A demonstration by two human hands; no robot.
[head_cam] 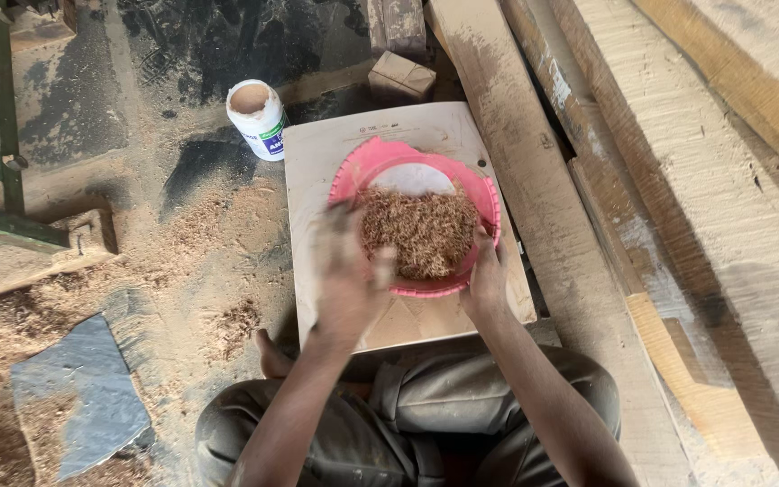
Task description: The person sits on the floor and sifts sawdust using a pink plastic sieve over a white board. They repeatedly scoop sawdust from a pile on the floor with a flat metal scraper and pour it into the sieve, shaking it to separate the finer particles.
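Note:
A pink plastic bowl (376, 160) sits on a pale flat board (317, 153) in front of me. It holds a heap of brown sawdust (426, 230) over some white stuff at the far side. My left hand (346, 275) is blurred at the bowl's near left rim, its fingers bent over the sawdust. The near right rim is held by my right hand (487, 275).
A white tub (259, 117) stands with its lid off beyond the board's left corner. Long rough timber planks (705, 180) lie along the right. Sawdust covers the floor at left, with a grey slab (83, 392), a green metal frame (6, 135) and small wood blocks (400, 77).

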